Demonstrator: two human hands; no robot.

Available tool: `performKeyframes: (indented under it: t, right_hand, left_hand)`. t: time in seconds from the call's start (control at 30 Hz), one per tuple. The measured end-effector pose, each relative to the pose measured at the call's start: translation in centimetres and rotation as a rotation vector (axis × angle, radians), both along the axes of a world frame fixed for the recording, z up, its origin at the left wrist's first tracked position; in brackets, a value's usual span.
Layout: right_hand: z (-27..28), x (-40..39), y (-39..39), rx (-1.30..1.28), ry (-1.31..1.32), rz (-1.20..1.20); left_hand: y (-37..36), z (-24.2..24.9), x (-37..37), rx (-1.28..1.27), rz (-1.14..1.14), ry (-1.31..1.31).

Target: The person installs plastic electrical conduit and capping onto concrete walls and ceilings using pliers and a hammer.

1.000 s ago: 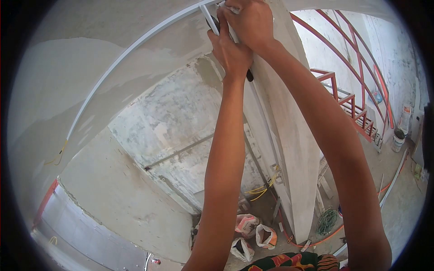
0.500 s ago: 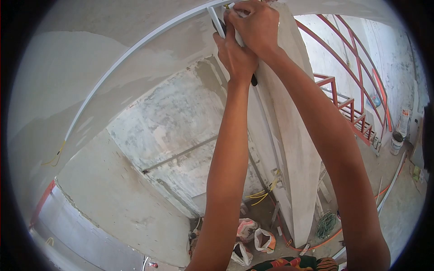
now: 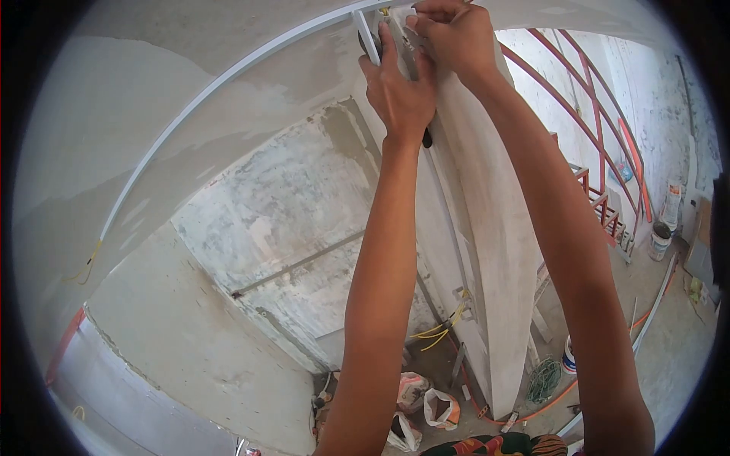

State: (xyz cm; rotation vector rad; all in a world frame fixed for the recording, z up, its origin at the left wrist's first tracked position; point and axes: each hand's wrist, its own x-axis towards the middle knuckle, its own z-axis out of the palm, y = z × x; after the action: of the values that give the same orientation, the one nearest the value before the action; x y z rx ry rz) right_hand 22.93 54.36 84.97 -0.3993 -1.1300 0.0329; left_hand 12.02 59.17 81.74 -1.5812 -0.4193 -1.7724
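My left hand point(image 3: 401, 99) is raised to the top of the pale wall edge point(image 3: 487, 228), fingers around a dark tool mostly hidden by the palm. The tool's black end point(image 3: 427, 138) sticks out beside the wrist. Against these fingers stands a short white strip point(image 3: 366, 36), meeting the long white strip point(image 3: 228, 74) along the ceiling. Just to the right, my right hand point(image 3: 460, 38) is closed in a pinch near a small white piece point(image 3: 411, 13); what the fingertips hold is not clear. Yellow wire point(image 3: 385, 11) shows between the hands.
Open sacks point(image 3: 441, 408) stand on the floor below, near a coil of green wire point(image 3: 544, 380) and an orange hose point(image 3: 559, 399). Yellow wires point(image 3: 441, 330) stick out low on the wall. Red metal framing point(image 3: 601, 205) and a bucket point(image 3: 660, 241) are at right.
My right hand has moved right, away from my left hand, uncovering part of the wall edge between them. The left hand stays in nearly the same place. The view has shifted slightly.
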Motion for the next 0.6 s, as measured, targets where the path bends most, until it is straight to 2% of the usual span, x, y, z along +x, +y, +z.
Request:
performKeyframes:
  t: [0.1,0.2,0.3,0.6]
  right_hand:
    - [-0.2,-0.1,-1.8,-0.131,-0.025,0.097]
    - [0.4,-0.8,0.8,-0.012,0.034,-0.044]
    - [0.6,-2.6,1.9,0.054,0.213,-0.136]
    - [1.4,-3.7,1.6,-0.114,0.209,-0.141]
  left_hand:
    - [-0.3,-0.1,0.0,-0.033,0.018,-0.009]
    - [0.6,0.1,-0.1,0.047,0.024,0.006]
    - [-0.8,-0.2,0.0,-0.186,0.036,-0.034]
    - [-0.2,-0.2,-0.1,-0.116,0.034,-0.005]
